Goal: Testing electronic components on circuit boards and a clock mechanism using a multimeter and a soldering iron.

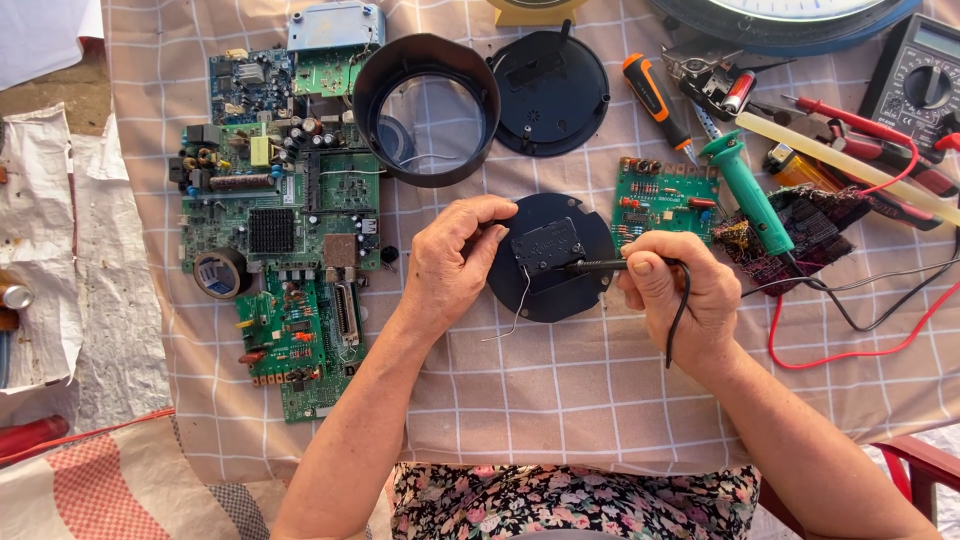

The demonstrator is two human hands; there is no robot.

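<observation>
Left hand (452, 262) with fingers closed on the black round disc (550, 300) on the checked tabletop (560, 390), right hand (675, 290) fingers gripping a black probe (600, 265) against its square module (547, 245).

Table cover (560, 400): woven cloth, matt, beige with a white check. Round disc (560, 290): black plastic, matt, smooth. Square module (547, 245) on the disc: black plastic, faint sheen. Circuit boards (280, 210) at the left edge: green laminate, glossy, with dull metal parts. Ring (425, 105): black plastic, clear glossy pane.
</observation>
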